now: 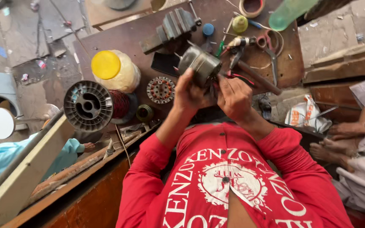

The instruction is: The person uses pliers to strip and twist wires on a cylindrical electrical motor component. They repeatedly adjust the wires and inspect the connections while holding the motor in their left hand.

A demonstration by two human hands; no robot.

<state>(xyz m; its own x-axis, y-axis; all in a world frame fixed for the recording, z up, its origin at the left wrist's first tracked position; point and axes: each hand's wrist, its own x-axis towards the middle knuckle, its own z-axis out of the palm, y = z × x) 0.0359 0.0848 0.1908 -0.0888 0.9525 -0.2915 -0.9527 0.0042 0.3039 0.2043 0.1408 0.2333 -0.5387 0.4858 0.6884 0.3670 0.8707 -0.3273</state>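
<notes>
Item: motor (pixel 200 64), grey, held above bench (pixel 106 42). Our left hand (pixel 189 93) closed on it from 7 o'clock; right hand (pixel 234 98) pinches red wires (pixel 242 78) at 4 o'clock. Motor axis approx 10–4. Left nearer.

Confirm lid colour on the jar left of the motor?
Yellow lid on the jar; head view shows it.

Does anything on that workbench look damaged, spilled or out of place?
Nothing looks spilled or broken. The left hand grips a grey metal motor housing while the right hand works at the red wires beside it. The bench is cluttered: copper wire spool, yellow-lidded jar and scissors lie scattered.
</notes>
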